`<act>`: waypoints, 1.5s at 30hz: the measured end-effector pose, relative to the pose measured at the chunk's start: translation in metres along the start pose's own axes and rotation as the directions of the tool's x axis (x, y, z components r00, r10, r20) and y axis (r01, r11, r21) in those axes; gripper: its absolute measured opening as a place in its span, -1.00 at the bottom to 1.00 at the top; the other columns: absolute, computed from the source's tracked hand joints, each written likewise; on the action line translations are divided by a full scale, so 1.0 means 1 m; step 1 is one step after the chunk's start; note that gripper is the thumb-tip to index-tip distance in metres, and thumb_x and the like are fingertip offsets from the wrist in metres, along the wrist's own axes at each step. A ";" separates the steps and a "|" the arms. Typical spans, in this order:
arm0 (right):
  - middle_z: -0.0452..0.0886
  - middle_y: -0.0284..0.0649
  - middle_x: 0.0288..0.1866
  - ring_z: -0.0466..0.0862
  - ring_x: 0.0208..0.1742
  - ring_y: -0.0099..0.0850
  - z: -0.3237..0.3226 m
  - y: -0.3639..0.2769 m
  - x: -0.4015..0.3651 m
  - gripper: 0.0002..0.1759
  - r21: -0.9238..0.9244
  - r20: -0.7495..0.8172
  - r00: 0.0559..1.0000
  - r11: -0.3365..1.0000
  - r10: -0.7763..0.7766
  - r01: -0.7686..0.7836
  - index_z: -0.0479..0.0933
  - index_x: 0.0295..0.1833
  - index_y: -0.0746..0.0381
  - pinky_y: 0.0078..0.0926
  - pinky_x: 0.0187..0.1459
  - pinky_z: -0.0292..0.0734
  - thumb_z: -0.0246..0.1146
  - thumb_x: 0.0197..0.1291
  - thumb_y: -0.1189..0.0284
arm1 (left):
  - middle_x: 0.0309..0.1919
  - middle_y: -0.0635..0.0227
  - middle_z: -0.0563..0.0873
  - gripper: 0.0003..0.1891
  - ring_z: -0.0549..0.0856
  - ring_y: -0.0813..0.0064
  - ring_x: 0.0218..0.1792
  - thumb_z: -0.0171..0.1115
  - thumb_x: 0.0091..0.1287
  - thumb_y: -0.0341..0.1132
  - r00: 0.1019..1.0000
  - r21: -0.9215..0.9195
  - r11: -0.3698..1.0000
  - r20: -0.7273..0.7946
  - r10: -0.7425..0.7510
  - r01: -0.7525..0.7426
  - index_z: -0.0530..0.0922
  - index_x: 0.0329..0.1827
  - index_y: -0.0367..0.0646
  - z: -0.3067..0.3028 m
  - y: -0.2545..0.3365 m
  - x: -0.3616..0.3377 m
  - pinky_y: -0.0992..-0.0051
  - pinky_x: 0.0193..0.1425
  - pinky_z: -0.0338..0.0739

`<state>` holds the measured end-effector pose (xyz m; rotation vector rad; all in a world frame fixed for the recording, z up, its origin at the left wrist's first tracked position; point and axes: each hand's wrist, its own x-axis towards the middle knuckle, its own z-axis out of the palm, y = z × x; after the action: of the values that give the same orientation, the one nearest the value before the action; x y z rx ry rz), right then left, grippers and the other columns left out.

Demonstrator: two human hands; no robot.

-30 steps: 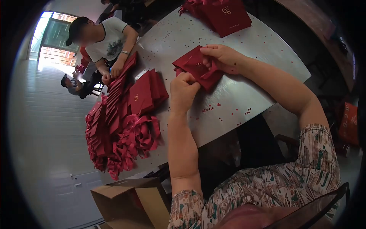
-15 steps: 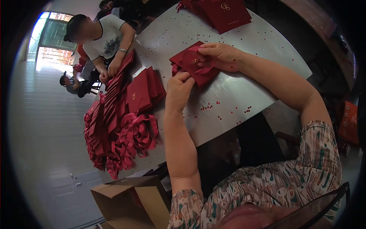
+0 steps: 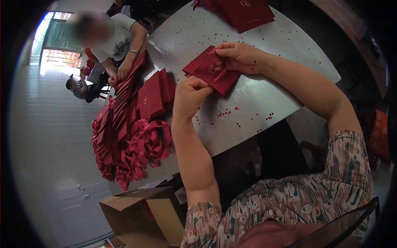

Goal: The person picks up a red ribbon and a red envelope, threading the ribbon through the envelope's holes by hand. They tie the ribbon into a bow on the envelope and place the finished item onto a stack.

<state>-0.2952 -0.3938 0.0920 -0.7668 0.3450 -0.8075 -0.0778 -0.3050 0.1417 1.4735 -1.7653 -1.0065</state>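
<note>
A red bag (image 3: pixel 225 82) with a gold logo lies tilted on the pale table, between my hands. My left hand (image 3: pixel 190 97) is closed at the bag's lower left edge, with fingers pinched on the red ribbon there. My right hand (image 3: pixel 240 58) pinches a red ribbon (image 3: pixel 222 74) at the bag's upper right, and this ribbon crosses the bag's face. Left of my left hand several red bags (image 3: pixel 151 99) lean together, beside a heap of red ribbon loops (image 3: pixel 149 140).
A long row of red bags (image 3: pixel 120 111) runs along the table's left side. More red bags (image 3: pixel 248 16) lie at the far edge. Small red dots dot the table (image 3: pixel 264 97). An open cardboard box (image 3: pixel 132 215) stands below. A co-worker (image 3: pixel 120 45) handles bags across the table.
My left hand has shifted slightly left and its fingers have closed tighter. The ribbon loop over the bag has narrowed to a strand near my right hand. The co-worker's head has leaned closer.
</note>
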 end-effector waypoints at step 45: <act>0.62 -0.20 -0.02 0.67 -0.02 -0.43 0.009 -0.004 -0.006 -0.75 0.038 -0.048 0.999 0.999 0.001 0.001 0.52 0.05 0.29 -0.36 0.19 0.57 0.22 0.26 0.61 | -0.62 0.56 0.48 -0.77 0.41 0.71 -0.56 0.27 0.29 -0.26 0.982 0.148 0.972 0.026 -0.186 0.181 0.65 -0.44 -0.26 -0.013 -0.015 0.001 0.59 -0.46 0.27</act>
<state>-0.2960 -0.3863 0.1012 -0.7132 0.3715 -0.8311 -0.0591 -0.3096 0.1352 1.7453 -1.7872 -1.0225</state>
